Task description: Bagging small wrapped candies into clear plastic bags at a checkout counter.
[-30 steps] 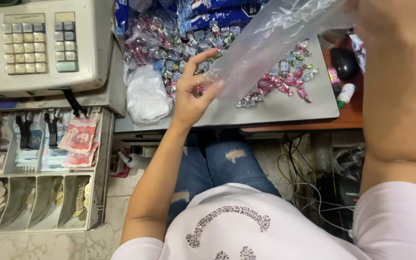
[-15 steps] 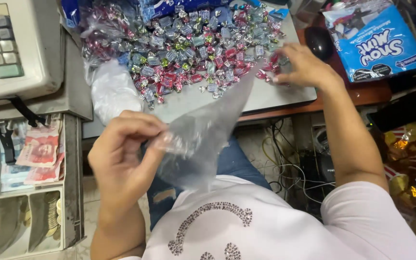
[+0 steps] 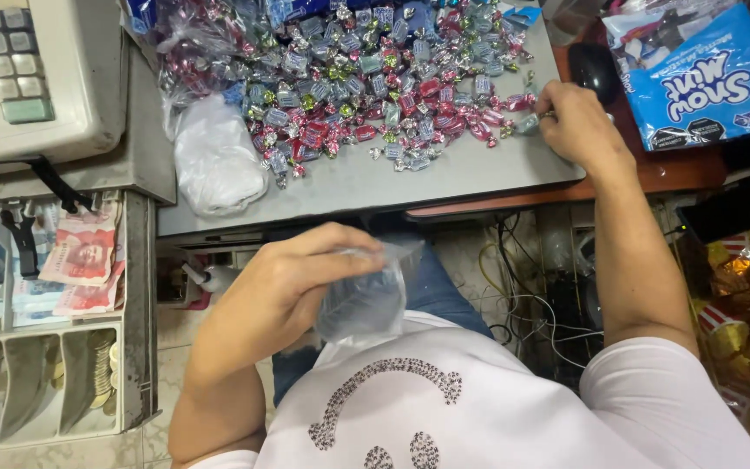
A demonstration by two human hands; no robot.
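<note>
Above the lap, the left hand (image 3: 284, 291) has its grip closed on the clear bag (image 3: 365, 300), pinched between its fingers

Small shop counter, cash register (image 3: 19, 78), open till drawer (image 3: 45, 347) with banknotes (image 3: 80, 260), wrapped candies (image 3: 366, 78)

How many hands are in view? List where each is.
2. The left hand holds a clear plastic bag over the lap; the right hand touches the candy pile on the desk. None hidden.

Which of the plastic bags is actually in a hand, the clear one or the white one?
The clear plastic bag: the left hand holds it over the lap. The white bag lies untouched on the grey table, beside the heap of wrapped candies.
</note>
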